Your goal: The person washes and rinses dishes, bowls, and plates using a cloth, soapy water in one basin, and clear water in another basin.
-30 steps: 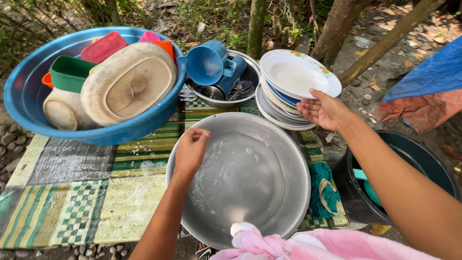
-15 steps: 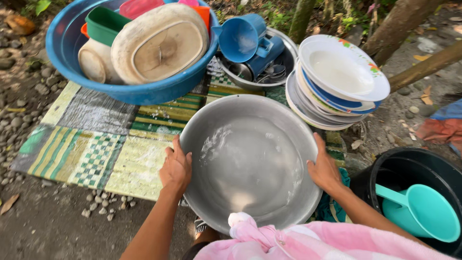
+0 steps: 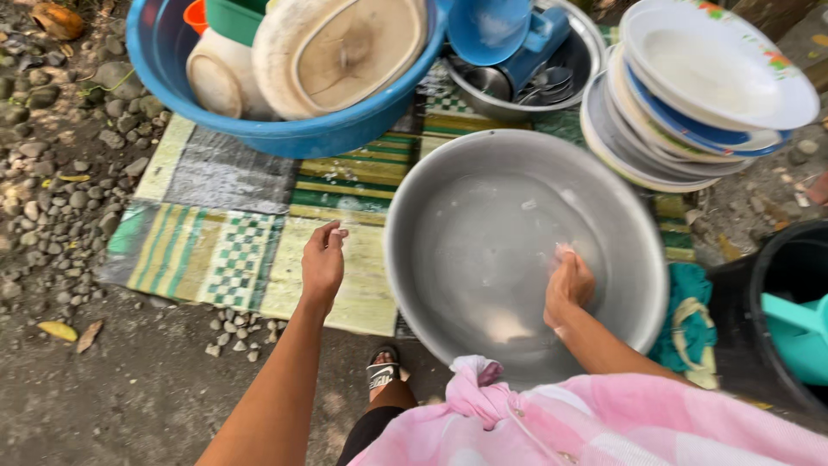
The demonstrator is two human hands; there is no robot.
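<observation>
- The big steel basin (image 3: 526,250) sits on the patterned mat (image 3: 241,250) on the ground, holding shallow, cloudy water.
- The right hand (image 3: 569,283) is down inside it, fingers curled loosely with nothing visibly gripped; a hard swipe could slop water over the near rim onto the pink cloth (image 3: 569,423).
- The left hand (image 3: 323,263) hovers above the mat, fingers relaxed and half open, empty, so nothing steadies the basin; pressure on one side could make it slide or tip.
- The tilted stack of plates (image 3: 690,112) leans just beside the far rim; a knock might topple it.
- The loaded blue tub (image 3: 285,129) stands behind, near enough to be jostled.
</observation>
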